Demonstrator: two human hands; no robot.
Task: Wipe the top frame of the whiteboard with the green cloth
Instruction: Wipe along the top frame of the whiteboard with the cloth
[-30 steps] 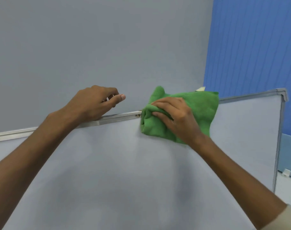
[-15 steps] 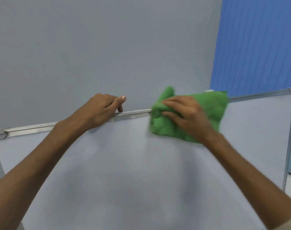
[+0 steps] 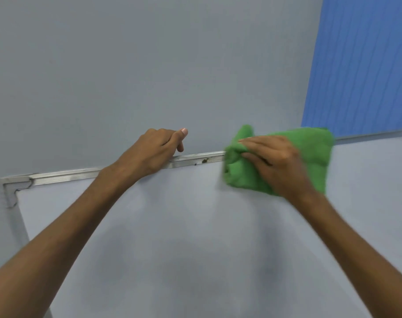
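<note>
The whiteboard (image 3: 172, 226) fills the lower view, with its metal top frame (image 3: 69, 176) slanting up to the right. A green cloth (image 3: 310, 152) is folded over the top frame right of centre, and my right hand (image 3: 273, 161) presses on it, fingers pinching its bunched left end. My left hand (image 3: 156, 152) is hooked over the top frame a little to the left, thumb up, fingers hidden behind the frame. A dark smudge (image 3: 204, 160) sits on the frame between the two hands.
A grey wall (image 3: 149, 65) rises behind the board. A blue panel (image 3: 365, 65) stands at the upper right. The board's top-left corner piece (image 3: 14, 189) looks chipped; its left frame rail runs down the left edge.
The view has swung left, bringing the board's top-left corner into sight. Both hands and the cloth keep their places on the frame relative to the dark smudge.
</note>
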